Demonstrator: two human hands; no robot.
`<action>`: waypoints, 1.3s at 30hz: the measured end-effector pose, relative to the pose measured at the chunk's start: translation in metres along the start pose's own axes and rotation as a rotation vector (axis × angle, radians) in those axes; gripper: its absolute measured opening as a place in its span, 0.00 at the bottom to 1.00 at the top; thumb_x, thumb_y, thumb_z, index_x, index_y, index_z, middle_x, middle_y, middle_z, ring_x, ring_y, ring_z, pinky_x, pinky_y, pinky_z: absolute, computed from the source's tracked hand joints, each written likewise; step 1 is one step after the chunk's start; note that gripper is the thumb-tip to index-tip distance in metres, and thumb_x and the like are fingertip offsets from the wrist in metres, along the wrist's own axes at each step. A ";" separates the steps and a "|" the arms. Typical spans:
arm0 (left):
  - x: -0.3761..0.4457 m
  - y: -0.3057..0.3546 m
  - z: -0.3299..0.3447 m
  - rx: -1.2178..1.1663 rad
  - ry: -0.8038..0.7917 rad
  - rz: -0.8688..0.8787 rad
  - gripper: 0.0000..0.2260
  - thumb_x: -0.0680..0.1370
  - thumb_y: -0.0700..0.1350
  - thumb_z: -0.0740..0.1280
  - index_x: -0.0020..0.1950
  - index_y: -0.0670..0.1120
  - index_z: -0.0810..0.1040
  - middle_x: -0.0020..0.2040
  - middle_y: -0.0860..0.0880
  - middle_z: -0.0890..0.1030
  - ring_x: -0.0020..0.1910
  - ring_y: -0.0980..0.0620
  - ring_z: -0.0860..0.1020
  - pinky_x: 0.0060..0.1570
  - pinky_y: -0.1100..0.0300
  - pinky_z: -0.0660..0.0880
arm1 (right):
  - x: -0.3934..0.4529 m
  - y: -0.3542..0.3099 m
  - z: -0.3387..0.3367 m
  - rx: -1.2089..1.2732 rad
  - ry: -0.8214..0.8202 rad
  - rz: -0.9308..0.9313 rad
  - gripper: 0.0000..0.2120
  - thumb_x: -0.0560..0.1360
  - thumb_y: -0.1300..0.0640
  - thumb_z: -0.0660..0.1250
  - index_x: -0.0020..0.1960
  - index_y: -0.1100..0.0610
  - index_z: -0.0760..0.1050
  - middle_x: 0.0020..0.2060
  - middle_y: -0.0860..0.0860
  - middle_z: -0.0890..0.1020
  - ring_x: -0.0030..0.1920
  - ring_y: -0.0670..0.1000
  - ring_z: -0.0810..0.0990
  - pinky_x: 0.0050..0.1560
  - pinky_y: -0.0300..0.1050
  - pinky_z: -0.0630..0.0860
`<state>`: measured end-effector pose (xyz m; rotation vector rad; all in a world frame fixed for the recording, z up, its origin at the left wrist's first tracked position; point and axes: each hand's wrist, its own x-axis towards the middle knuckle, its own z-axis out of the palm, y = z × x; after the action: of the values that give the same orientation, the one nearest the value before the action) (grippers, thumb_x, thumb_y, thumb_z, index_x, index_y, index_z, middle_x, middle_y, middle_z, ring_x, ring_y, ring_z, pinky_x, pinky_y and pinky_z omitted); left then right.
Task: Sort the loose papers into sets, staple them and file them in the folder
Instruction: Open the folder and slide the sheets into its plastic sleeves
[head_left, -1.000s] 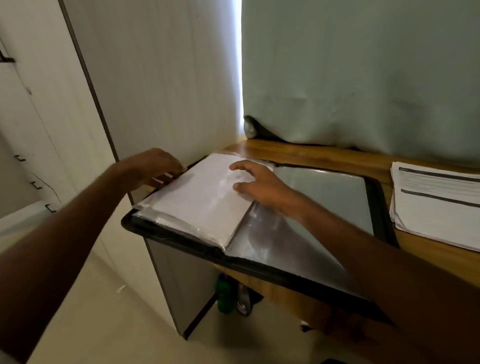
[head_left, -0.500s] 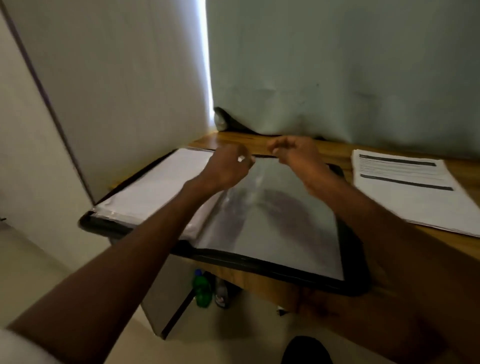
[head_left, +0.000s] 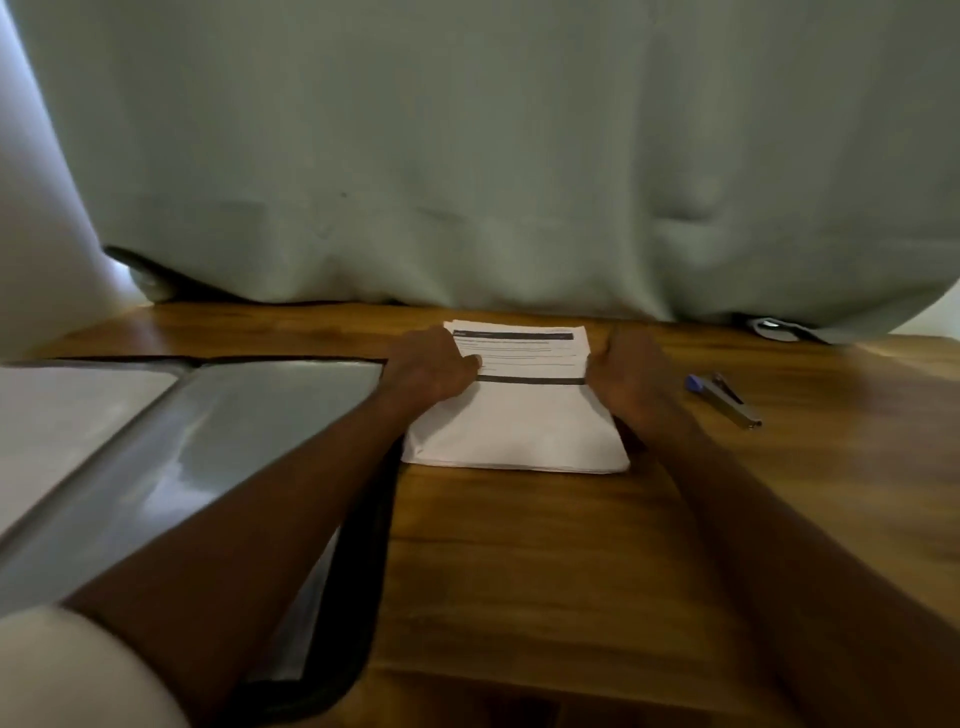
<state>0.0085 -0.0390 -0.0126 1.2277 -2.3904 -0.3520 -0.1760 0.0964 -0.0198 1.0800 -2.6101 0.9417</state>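
Note:
A stack of loose white papers (head_left: 519, 421), its top sheet printed with dark bars, lies on the wooden table (head_left: 519, 561). My left hand (head_left: 431, 369) grips the stack's left edge with its thumb on the top sheet. My right hand (head_left: 628, 371) holds the right edge, its fingertips hidden. Left of the stack lies the open black folder (head_left: 358, 597) with shiny clear sleeves (head_left: 223, 447). Filed white sheets show on its left page (head_left: 62, 415). A metal stapler (head_left: 730, 402) with a blue end rests on the table to the right of my right hand.
A pale green curtain (head_left: 493, 156) hangs along the back of the table, with a dark object (head_left: 150, 278) under its left end. The folder's near corner reaches the table's front edge. Bare wood lies between the stack and me.
My view has swung right from the folder to the paper stack. Both hands left the folder's sleeves and now hold the stack's two sides. The stapler has come into view.

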 end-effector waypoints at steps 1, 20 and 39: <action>0.006 0.000 0.005 0.038 0.004 0.007 0.25 0.80 0.61 0.67 0.65 0.43 0.79 0.64 0.41 0.81 0.60 0.39 0.79 0.48 0.57 0.67 | 0.000 0.006 0.006 -0.036 -0.048 -0.011 0.11 0.81 0.51 0.67 0.59 0.58 0.77 0.58 0.57 0.81 0.54 0.56 0.80 0.42 0.45 0.70; 0.025 -0.011 0.014 -0.836 0.336 -0.046 0.04 0.77 0.37 0.75 0.47 0.42 0.81 0.45 0.46 0.85 0.48 0.47 0.85 0.41 0.67 0.79 | 0.017 0.016 0.006 0.174 -0.067 0.073 0.18 0.78 0.45 0.72 0.61 0.56 0.76 0.57 0.54 0.81 0.50 0.51 0.76 0.46 0.45 0.69; 0.024 -0.011 -0.004 -1.488 0.140 0.024 0.11 0.83 0.39 0.66 0.66 0.39 0.75 0.52 0.47 0.88 0.49 0.48 0.87 0.43 0.58 0.83 | 0.015 0.012 -0.012 1.097 -0.248 0.218 0.21 0.73 0.53 0.79 0.63 0.56 0.79 0.56 0.52 0.86 0.52 0.54 0.87 0.55 0.53 0.84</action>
<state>0.0056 -0.0651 -0.0073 0.4290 -1.2919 -1.5526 -0.1958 0.1016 -0.0105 1.1076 -2.3328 2.5859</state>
